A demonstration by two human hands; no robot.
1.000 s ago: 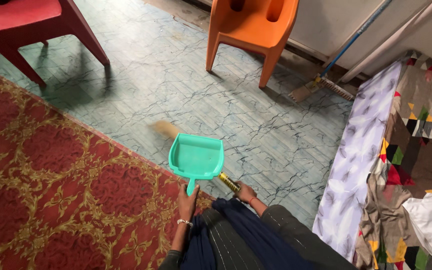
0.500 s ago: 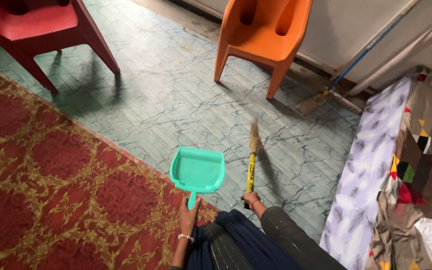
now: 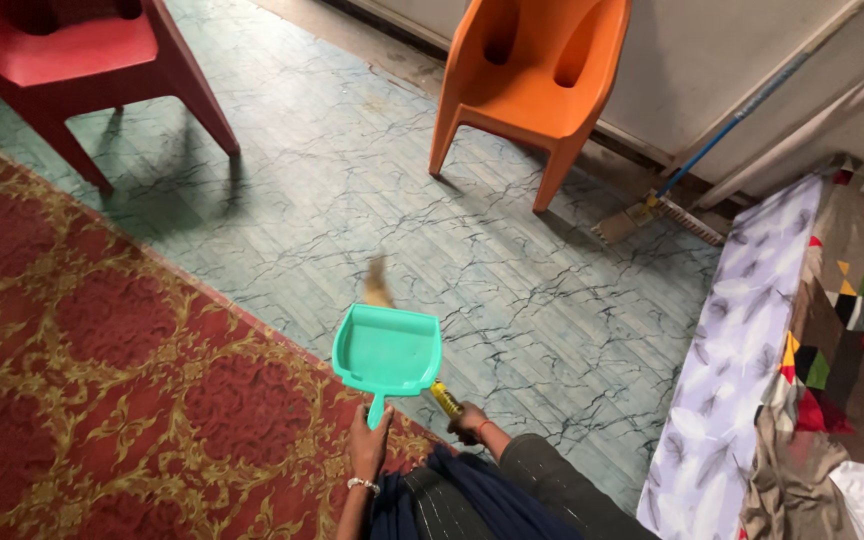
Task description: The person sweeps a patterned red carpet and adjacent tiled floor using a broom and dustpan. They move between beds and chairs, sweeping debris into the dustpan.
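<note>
My left hand (image 3: 367, 443) grips the short handle of a teal plastic dustpan (image 3: 388, 349), held low over the edge of the red patterned carpet (image 3: 102, 370). My right hand (image 3: 466, 424) holds the yellow handle of a small hand broom (image 3: 444, 399). The broom passes behind the dustpan, and its blurred straw bristles (image 3: 378, 285) show just beyond the pan's far lip, over the grey-green marbled floor (image 3: 352, 190).
A red plastic chair (image 3: 82, 60) stands at the far left and an orange one (image 3: 537, 70) at the far middle. A long-handled floor brush (image 3: 652, 215) leans against the wall. A mattress with a patterned sheet and blankets (image 3: 782, 350) lies at the right.
The broom has swung left from pointing straight ahead on the dustpan's right to lying behind the pan, bristles at its far lip. The dustpan has barely moved.
</note>
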